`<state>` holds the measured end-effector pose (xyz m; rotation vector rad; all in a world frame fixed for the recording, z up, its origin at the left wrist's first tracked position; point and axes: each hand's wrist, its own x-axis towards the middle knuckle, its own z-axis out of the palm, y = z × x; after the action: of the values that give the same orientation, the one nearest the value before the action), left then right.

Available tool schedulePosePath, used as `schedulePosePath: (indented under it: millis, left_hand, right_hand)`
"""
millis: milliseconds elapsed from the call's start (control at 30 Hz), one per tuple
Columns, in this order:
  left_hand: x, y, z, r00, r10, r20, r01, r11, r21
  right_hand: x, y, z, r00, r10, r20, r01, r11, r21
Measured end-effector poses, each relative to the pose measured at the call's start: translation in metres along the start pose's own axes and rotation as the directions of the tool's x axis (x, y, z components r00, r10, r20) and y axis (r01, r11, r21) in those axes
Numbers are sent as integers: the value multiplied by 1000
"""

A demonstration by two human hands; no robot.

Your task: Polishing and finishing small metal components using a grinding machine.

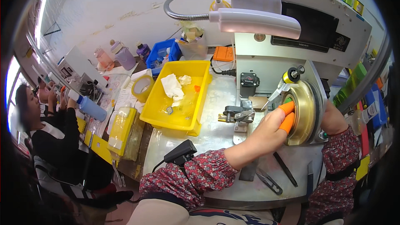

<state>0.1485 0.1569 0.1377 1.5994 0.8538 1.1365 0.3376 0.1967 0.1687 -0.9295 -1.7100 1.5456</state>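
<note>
A large gold-coloured round spool [303,118] sits at the side of a white bench machine. My left hand [268,131] reaches across to its near face. Orange covers are on the left fingers, which close on the spool's rim, and a small green piece shows just above them. On the spool's far right side is my right hand [333,118]; its fingers are hidden behind the spool and the machine's plate. A thin-tipped dispenser [283,85] with a yellow band slants down in front of the spool. To its left stands a small metal clamp fixture [239,116].
A yellow bin [196,96] with crumpled tissue stands left of the machine. Tweezers [270,182], a black tool [285,169] and a knife [310,178] lie near the front edge. A lamp [258,23] hangs above. Another person [58,146] sits at the left.
</note>
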Motion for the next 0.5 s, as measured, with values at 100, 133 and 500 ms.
schedulePosePath:
  millis: [100,133,500]
  left_hand:
    - [5,-3,1,999,35,-14,-35,998,43]
    - [6,0,-3,999,30,20,-31,999,42]
    - [6,-22,7,977,199,-70,-180,959,219]
  right_hand:
    - [0,-14,0,1000,16,-3,-16,994,-108]
    - [3,-12,-1,1000,21,5,-20,992,-126]
    - [-2,11,7,982,-156,-105,154,988,-34]
